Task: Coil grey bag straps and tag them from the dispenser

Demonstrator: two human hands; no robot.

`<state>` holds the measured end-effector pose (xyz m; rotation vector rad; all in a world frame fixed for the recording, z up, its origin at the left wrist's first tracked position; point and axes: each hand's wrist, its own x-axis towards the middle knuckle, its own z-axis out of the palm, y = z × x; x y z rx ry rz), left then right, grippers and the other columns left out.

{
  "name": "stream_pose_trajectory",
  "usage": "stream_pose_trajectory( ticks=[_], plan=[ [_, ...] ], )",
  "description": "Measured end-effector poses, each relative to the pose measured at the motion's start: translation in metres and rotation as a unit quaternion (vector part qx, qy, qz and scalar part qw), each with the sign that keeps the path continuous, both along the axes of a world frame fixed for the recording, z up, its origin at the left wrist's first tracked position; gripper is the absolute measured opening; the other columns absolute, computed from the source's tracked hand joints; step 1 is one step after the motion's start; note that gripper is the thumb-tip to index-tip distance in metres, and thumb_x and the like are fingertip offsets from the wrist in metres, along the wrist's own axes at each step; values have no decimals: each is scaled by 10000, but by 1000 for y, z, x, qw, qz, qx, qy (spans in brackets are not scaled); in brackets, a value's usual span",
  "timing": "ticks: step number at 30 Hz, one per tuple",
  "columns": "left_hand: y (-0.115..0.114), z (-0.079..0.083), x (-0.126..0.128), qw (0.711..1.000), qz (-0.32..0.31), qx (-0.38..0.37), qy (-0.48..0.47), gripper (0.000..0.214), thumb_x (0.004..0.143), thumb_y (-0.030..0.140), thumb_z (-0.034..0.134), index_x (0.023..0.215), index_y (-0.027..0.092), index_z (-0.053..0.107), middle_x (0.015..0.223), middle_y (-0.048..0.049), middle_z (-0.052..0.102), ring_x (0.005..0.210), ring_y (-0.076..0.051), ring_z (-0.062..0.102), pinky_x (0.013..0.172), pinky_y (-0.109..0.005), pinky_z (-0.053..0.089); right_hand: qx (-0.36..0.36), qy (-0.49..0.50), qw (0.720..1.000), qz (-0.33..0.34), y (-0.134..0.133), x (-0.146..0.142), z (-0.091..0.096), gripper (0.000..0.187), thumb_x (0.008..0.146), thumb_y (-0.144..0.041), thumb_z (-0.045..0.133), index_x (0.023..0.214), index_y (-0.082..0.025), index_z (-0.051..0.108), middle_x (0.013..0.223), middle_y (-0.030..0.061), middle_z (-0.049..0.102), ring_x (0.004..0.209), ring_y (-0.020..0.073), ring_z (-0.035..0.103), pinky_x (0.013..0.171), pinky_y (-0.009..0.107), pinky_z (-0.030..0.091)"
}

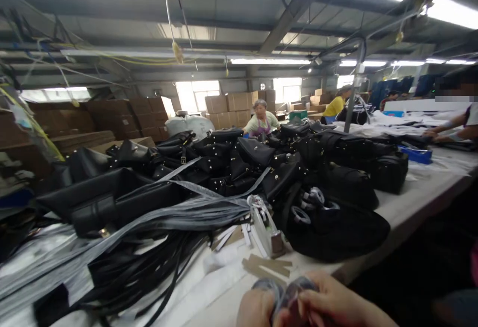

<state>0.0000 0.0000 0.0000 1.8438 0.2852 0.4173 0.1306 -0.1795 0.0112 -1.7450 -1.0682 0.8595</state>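
Observation:
At the bottom edge, my left hand (254, 309) and my right hand (332, 299) are close together, fingers closed on a dark shiny piece (278, 292). It has greyish, see-through-looking curved parts; blur and my fingers hide its kind. Just beyond my hands lie flat tan strips (267, 267). Behind them stands a pale holder with a brownish block at its near end (276, 245), beside white strips (257, 240). Left of these, long straps in clear plastic (157, 217) run across loose black straps (149, 267).
Black bags (257, 153) with metal studs are heaped across the table (421, 182). To the right, tape rolls (300, 215) rest on black material (343, 235). A metal post (353, 98) rises behind. Co-workers (261, 120) are across and at right; a blue tray (416, 155) is near one.

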Motion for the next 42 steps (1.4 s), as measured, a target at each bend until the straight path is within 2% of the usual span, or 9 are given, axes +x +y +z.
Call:
stream_pose_trajectory(
  ticks=[3, 6, 13, 19, 23, 27, 31, 35, 42],
  plan=[
    [-8, 14, 1, 980, -84, -142, 112, 572, 759, 721, 524, 461, 233, 548, 430, 8, 415, 450, -140, 400, 536, -281, 377, -4, -208, 969, -136, -3, 17, 11, 309, 835, -430, 593, 983, -171, 673, 943, 97, 688, 883, 237, 629, 809, 345, 494],
    [3, 29, 7, 935, -118, -288, 170, 663, 838, 758, 311, 587, 207, 581, 336, 69, 272, 332, -110, 295, 437, -244, 332, 8, -270, 959, -91, 5, 25, 11, 389, 854, -382, 587, 1180, -172, 610, 1174, 125, 637, 1079, 259, 576, 980, 393, 418],
    [26, 58, 36, 853, -72, -516, -17, 594, 1005, 510, 197, 778, 116, 579, 423, 107, 270, 335, -48, 280, 540, -206, 433, -8, 160, 987, -13, 48, -20, -25, 459, 868, -587, 537, 931, -139, 612, 532, -64, 461, 490, 103, 438, 558, 260, 444],
    [35, 24, 45, 987, 129, 15, -93, 431, 924, 577, 423, 839, 167, 525, 718, -44, 546, 713, -199, 566, 818, -390, 460, 37, 446, 887, 110, 64, -46, -3, 337, 878, -472, 599, 819, -141, 597, 444, -99, 424, 383, 53, 321, 588, 255, 489],
    [41, 2, 20, 946, 14, 323, 24, 396, 932, 512, 366, 797, 176, 525, 752, -101, 564, 769, -264, 573, 771, -399, 438, 70, 477, 871, 99, 55, -21, 16, 254, 870, -400, 612, 808, -158, 570, 453, -118, 393, 357, 38, 302, 587, 234, 474],
    [43, 3, -1, 919, -80, 374, 97, 397, 872, 551, 485, 736, 189, 572, 707, -83, 599, 687, -231, 569, 678, -322, 412, 10, 387, 916, 104, 40, -2, 12, 282, 863, -434, 596, 823, -156, 574, 478, -99, 442, 379, 54, 357, 595, 253, 463],
    [47, 11, -9, 942, -145, 234, 194, 524, 861, 624, 462, 588, 192, 575, 525, -13, 535, 492, -143, 451, 516, -260, 303, -109, 61, 981, 145, 30, 2, 3, 345, 923, -477, 490, 841, -162, 607, 718, 37, 645, 634, 153, 573, 652, 282, 445],
    [53, 15, -12, 929, -235, -58, 281, 655, 846, 730, 363, 583, 174, 589, 399, 34, 429, 377, -109, 375, 439, -235, 297, -119, -280, 951, 47, 30, -3, -4, 340, 971, -404, 403, 890, -168, 634, 908, 117, 669, 873, 241, 598, 822, 361, 423],
    [39, 25, 8, 821, -202, -512, 152, 728, 920, 693, 239, 655, 127, 614, 302, 96, 253, 256, -58, 253, 440, -201, 401, 121, -27, 986, -109, 64, -55, -32, 582, 982, -594, 175, 1078, -204, 597, 996, 100, 663, 957, 239, 611, 884, 382, 479]
  ],
)
